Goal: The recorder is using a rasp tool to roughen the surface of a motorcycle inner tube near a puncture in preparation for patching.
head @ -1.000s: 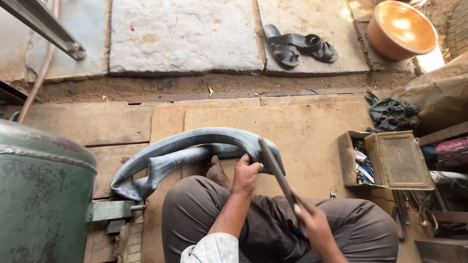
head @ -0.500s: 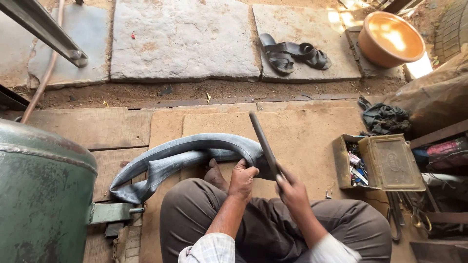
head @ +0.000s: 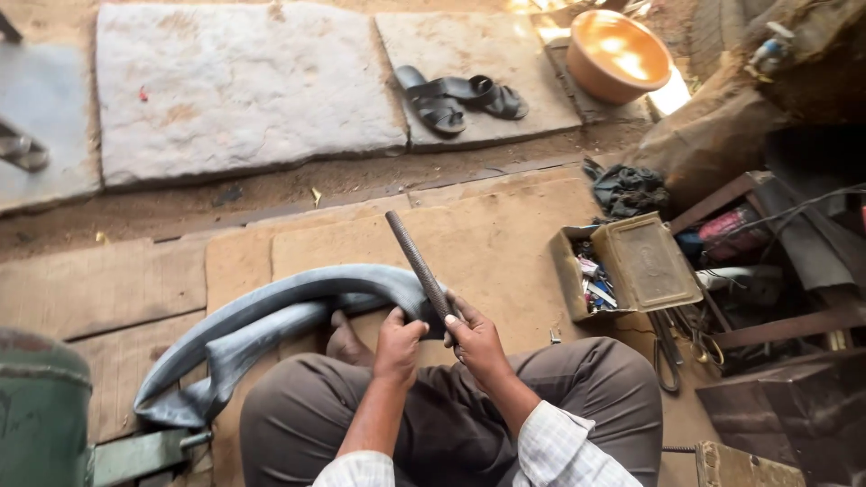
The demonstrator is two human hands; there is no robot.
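Observation:
A grey rubber inner tube [head: 271, 316] lies folded across my lap and over the wooden boards. My left hand [head: 399, 341] presses the tube's right end against my knee. My right hand [head: 475, 338] grips the lower end of a long dark metal rasp [head: 418, 264], whose rough shaft points up and away to the left, over the tube where my left hand holds it. I sit cross-legged in brown trousers, one bare foot [head: 345, 341] showing under the tube.
An open metal toolbox [head: 624, 267] with small parts stands to my right, pliers [head: 667, 347] beside it. A green tank [head: 41, 410] is at lower left. Black sandals [head: 460, 97] and an orange basin [head: 618, 54] lie beyond, on stone slabs.
My right hand has moved forward from beside my right thigh to next to my left hand, and the rasp now points up and away to the left.

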